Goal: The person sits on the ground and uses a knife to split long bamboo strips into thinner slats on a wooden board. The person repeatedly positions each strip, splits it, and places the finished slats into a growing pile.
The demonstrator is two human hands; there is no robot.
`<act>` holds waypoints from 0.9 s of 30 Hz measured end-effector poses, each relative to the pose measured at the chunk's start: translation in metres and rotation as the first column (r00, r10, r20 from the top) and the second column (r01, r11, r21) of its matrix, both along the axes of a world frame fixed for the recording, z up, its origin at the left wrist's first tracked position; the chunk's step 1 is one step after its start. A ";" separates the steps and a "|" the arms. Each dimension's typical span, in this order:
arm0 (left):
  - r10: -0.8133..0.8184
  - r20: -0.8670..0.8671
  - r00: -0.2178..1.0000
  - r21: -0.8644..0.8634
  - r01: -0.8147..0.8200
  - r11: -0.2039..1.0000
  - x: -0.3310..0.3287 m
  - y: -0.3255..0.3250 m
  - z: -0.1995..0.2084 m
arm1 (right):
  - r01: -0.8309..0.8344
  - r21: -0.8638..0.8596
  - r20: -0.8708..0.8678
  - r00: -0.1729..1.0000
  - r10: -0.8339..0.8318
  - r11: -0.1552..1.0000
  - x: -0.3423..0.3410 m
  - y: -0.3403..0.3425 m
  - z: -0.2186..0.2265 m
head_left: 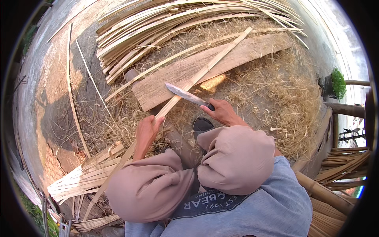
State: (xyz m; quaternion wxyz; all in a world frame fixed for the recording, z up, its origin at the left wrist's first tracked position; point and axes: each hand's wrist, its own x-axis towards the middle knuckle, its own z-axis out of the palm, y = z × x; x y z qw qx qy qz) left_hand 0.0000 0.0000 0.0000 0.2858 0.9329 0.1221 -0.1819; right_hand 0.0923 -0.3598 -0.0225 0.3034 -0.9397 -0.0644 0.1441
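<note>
A long, pale bamboo strip [213, 62] runs slantwise from the far middle, past my knees, to the lower left. My left hand [147, 132] is closed around it near my left knee. In my right hand [225, 113] is the dark handle of a knife [187, 96]. Its blade points left and lies across the strip, a little beyond my left hand. The strip's far part rests over a flat wooden board [256, 49]. Parts of both forearms are hidden behind my knees.
Curly shavings [276, 94] cover the ground. A large pile of bamboo strips [166, 29] lies beyond the board, and another bundle [87, 177] at the lower left. A thick bamboo pole [325, 193] runs beside me on the right. A dark shoe [203, 125] shows between my knees.
</note>
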 end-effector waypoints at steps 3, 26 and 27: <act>0.041 -0.101 0.994 -0.057 -0.047 0.997 -0.012 0.024 0.016 | 0.193 0.032 -0.020 0.981 -0.192 0.981 0.019 -0.014 -0.004; -0.005 -0.357 0.934 -0.509 -0.190 0.840 -0.007 0.071 0.001 | 0.407 0.077 0.024 0.912 -0.409 0.910 0.113 -0.082 -0.003; -0.010 -0.402 0.915 -0.518 -0.218 0.827 0.006 0.061 -0.002 | 0.336 0.107 0.060 0.937 -0.343 0.936 0.096 -0.053 -0.004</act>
